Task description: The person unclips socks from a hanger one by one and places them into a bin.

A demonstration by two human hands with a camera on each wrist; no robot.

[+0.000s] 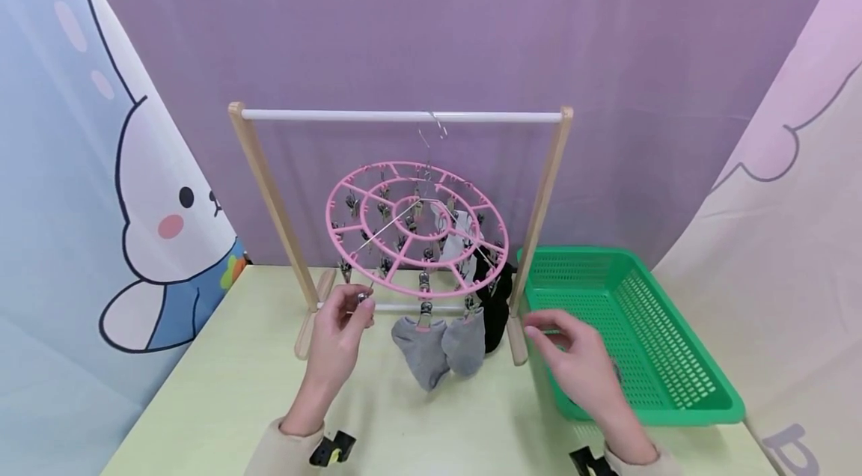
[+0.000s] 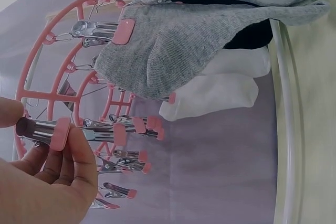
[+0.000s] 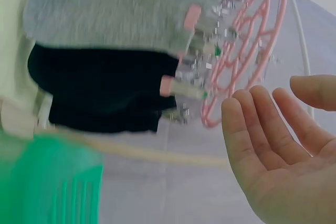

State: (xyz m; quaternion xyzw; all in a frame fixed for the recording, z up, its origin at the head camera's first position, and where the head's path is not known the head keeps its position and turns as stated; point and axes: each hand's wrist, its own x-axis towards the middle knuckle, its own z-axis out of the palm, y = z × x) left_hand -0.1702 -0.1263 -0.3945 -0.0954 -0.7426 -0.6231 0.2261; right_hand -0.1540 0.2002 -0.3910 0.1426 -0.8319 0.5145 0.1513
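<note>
My left hand (image 1: 337,341) is at the front left of a round pink clip hanger (image 1: 397,284). Between its thumb and fingers it pinches a metal clip (image 2: 44,132) with pink tips; nothing hangs from that clip. A pair of grey socks (image 1: 423,352) hangs from clips at the hanger's front. Black socks (image 3: 105,85) hang to the right of them, and white socks (image 2: 210,95) farther back. My right hand (image 1: 579,360) is in the air over the near left side of the green basket (image 1: 694,349). Its fingers are loosely bent and hold nothing.
The hanger hooks onto the white bar (image 1: 337,116) of a wooden-legged rack (image 1: 272,199) on a pale yellow table (image 1: 222,386). Many other clips dangle from its rings. Something dark in the basket is mostly hidden behind my right hand. A purple cloth (image 1: 431,27) hangs behind.
</note>
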